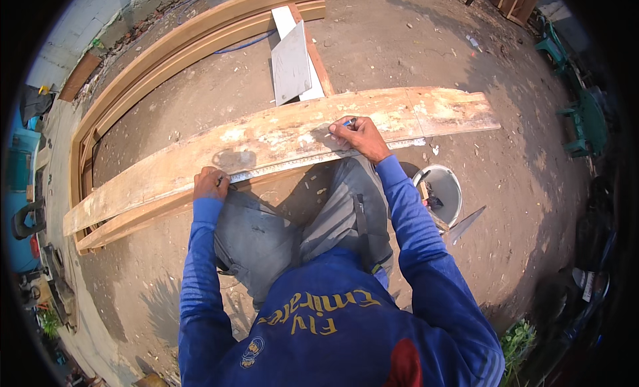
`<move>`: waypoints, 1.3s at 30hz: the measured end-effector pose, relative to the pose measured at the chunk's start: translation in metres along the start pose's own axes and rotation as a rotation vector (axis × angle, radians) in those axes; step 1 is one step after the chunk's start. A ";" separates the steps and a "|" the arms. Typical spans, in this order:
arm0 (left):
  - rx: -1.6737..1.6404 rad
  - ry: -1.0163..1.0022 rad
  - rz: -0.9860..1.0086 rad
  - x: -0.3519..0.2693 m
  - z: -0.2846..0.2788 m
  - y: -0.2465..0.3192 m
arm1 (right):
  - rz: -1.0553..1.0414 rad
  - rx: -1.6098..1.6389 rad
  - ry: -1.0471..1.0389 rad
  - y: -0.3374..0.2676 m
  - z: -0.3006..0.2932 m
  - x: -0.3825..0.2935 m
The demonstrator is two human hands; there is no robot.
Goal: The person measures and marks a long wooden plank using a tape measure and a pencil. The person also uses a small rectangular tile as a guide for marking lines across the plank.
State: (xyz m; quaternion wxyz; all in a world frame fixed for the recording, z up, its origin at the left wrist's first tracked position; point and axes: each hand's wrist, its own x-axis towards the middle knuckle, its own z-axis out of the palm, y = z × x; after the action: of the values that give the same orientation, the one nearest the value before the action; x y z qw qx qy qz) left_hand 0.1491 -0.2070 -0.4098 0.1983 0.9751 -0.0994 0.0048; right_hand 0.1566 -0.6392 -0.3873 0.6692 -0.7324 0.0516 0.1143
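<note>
A long, rough wooden plank (279,130) lies across in front of my knees, with a thin line marked across its right part. Along its near edge runs a metal ruler (294,162) with graduations. My left hand (211,183) grips the ruler's left end against the plank edge. In my right hand (360,137) is a blue pen or pencil (350,122), its tip pointing left just above the plank. The lower fingers of that hand are near the ruler; whether they touch it is hidden.
Under the plank's left end stands a wooden frame (125,77). Beyond the plank are a grey flat panel (291,65) and a wooden strip (314,52). A white bucket (452,192) with tools and a saw blade (467,225) stand by my right knee. Green plastic chairs (591,120) are far right.
</note>
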 end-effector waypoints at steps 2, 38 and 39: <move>0.015 0.009 -0.004 -0.005 -0.004 -0.005 | 0.058 0.129 -0.092 -0.007 0.007 -0.037; -0.387 -0.106 -0.222 -0.133 -0.024 0.104 | 0.297 0.228 -0.302 0.047 0.160 -0.146; -0.379 -0.037 -0.207 -0.135 -0.026 0.100 | 0.324 0.219 -0.319 0.048 0.156 -0.145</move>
State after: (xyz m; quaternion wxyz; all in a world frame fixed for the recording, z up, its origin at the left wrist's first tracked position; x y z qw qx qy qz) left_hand -0.0021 -0.2615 -0.3534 0.3758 0.9252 -0.0015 -0.0521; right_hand -0.0103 -0.5004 -0.4118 0.7174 -0.6102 0.0742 0.3277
